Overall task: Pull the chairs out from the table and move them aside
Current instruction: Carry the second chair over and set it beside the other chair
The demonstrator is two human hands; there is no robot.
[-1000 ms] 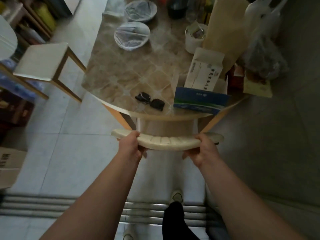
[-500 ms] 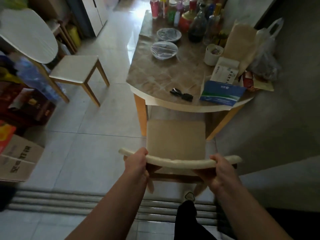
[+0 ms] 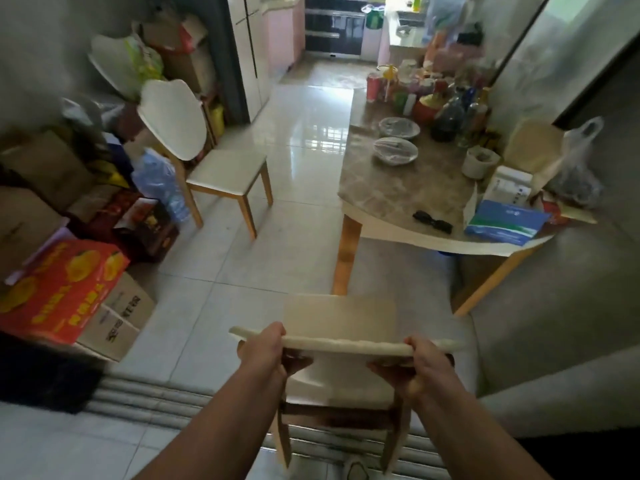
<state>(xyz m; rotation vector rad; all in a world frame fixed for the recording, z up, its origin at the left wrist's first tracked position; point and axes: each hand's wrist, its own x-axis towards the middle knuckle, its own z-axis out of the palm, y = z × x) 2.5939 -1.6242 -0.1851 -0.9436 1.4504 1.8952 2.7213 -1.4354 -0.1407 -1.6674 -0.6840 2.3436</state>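
Note:
A cream chair (image 3: 341, 318) with wooden legs stands right in front of me, its seat wholly out from under the marble-topped table (image 3: 398, 192). My left hand (image 3: 265, 351) grips the left end of its curved backrest. My right hand (image 3: 427, 363) grips the right end. The chair's rear legs are over the metal floor track. A second chair (image 3: 225, 171) with a white rounded back stands apart at the left, away from the table and facing it.
Cardboard boxes (image 3: 62, 292) and bags are piled along the left wall. The table carries bowls (image 3: 396, 150), bottles, a blue box (image 3: 505, 223) and a plastic bag. A sliding-door track (image 3: 149, 400) crosses the floor at my feet. Open tiled floor lies between the chairs.
Both hands have kept their grip and pulled the chair backwards, out from under the table. Its seat now shows fully, and my view has risen toward the room.

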